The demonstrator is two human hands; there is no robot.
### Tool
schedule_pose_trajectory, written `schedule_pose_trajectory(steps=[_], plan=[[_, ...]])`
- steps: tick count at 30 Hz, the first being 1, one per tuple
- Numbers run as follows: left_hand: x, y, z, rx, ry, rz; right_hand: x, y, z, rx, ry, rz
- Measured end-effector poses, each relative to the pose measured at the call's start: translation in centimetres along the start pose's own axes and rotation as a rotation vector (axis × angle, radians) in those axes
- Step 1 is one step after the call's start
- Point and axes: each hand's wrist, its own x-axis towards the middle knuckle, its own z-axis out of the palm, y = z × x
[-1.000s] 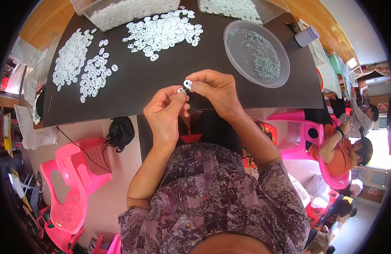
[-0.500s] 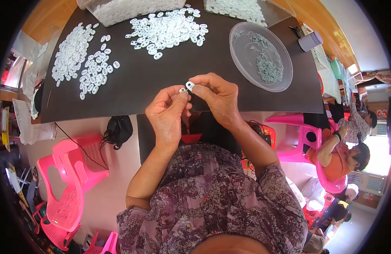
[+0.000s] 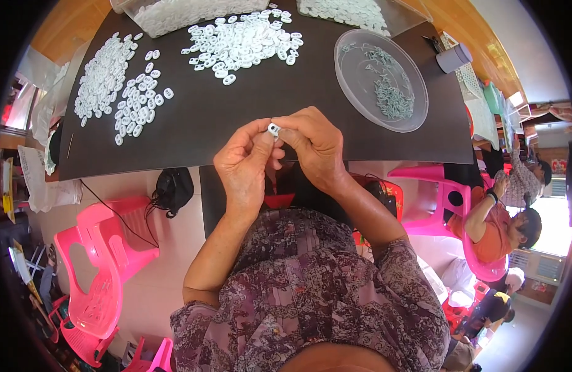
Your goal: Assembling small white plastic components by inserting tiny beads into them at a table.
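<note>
Above the table's near edge, my left hand [image 3: 243,162] and my right hand [image 3: 318,147] meet fingertip to fingertip. Between them is a small white plastic oval piece [image 3: 273,129] with a dark hole. A second white piece seems pressed against it, mostly hidden by the thumbs. Both hands are closed in a pinch. Beyond them on the dark tabletop [image 3: 199,118] lies a large pile of white oval pieces [image 3: 245,43]. Another pile [image 3: 103,77] and a looser group [image 3: 139,102] of similar white pieces lie to the left.
A round clear tray [image 3: 345,84] at right holds small slender grey-green pieces [image 3: 394,102]. Clear bins [image 3: 410,28] of white pieces stand at the far edge. A grey cup [image 3: 453,60] is at far right. Pink chairs [image 3: 106,266] flank me; other people sit at right.
My right hand has moved slightly left and down. The white pieces, slightly apart before, are now together between both hands' fingertips.
</note>
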Motion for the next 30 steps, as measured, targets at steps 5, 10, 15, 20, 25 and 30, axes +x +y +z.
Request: schedule_pose_trajectory(steps=[5, 10, 15, 20, 25, 30], plan=[[0.0, -0.4, -0.1, 0.019, -0.012, 0.023, 0.0, -0.2, 0.0, -0.098, -0.019, -0.047], [-0.1, -0.4, -0.1, 0.050, -0.046, 0.067, -0.1, -0.5, -0.2, 0.033, -0.029, 0.100], [0.0, -0.4, -0.2, 0.032, -0.077, 0.052, -0.1, 0.2, -0.8, 0.042, -0.084, 0.051], [0.4, 0.2, 0.3, -0.025, 0.015, -0.012, -0.2, -0.5, -0.6, -0.019, -0.115, 0.015], [0.2, 0.3, 0.6, -0.084, 0.029, -0.044, -0.2, 0.1, -0.4, -0.066, -0.028, -0.088], [0.2, -0.6, 0.0, -0.006, -0.045, 0.064, -0.5, 0.2, -0.5, -0.028, -0.001, -0.062]])
